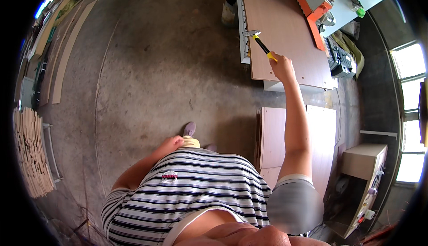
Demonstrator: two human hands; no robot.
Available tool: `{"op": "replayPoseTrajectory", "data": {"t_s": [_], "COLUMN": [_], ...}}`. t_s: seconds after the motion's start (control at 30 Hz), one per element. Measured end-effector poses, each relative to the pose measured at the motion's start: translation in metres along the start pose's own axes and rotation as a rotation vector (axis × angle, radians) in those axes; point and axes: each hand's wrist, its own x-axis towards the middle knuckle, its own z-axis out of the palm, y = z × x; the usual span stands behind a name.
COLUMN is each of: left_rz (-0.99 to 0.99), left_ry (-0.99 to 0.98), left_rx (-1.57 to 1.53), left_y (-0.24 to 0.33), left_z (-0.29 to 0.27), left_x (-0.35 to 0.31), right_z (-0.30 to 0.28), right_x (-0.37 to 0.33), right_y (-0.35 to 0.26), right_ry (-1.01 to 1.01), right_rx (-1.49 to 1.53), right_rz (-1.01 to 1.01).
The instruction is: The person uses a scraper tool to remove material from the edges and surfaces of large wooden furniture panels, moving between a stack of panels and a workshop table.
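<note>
My right hand [281, 66] is wrapped round the yellow-and-black handle of a hammer [262, 45], at the end of my outstretched arm. The hammer's metal head lies over the left edge of a brown wood-look panel [285, 36], close to a pale strip with a row of dark marks [244, 36]. Whether the head touches the panel I cannot tell. Low in front of my body, my left hand [171, 144] is closed with curled fingers, beside yellow cloth [191, 142] at my legs. The inside of that hand is hidden.
An orange-and-grey machine part [318, 12] and a motor [342, 61] border the panel's right side. A bucket [230, 12] stands left of it. Flat panels [273, 130] lie nearer me. At far left are stacked boards [33, 152]; an open cabinet [363, 161] stands at right.
</note>
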Motion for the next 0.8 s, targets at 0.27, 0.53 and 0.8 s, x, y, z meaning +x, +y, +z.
{"op": "replayPoseTrajectory", "data": {"t_s": [0.27, 0.53, 0.8], "left_rz": [0.106, 0.118, 0.079], "left_ry": [-0.338, -0.258, -0.066], "left_rx": [-0.521, -0.923, -0.702], "left_y": [0.153, 0.258, 0.26], "left_z": [0.01, 0.074, 0.111], "left_x": [0.133, 0.27, 0.253], "right_z": [-0.001, -0.001, -0.004], "right_x": [-0.008, -0.024, -0.027], "right_y": [-0.014, -0.028, -0.034], "right_ry": [-0.033, -0.056, -0.043], "right_rx": [-0.041, 0.024, 0.017], "right_rz": [0.068, 0.153, 0.152]}}
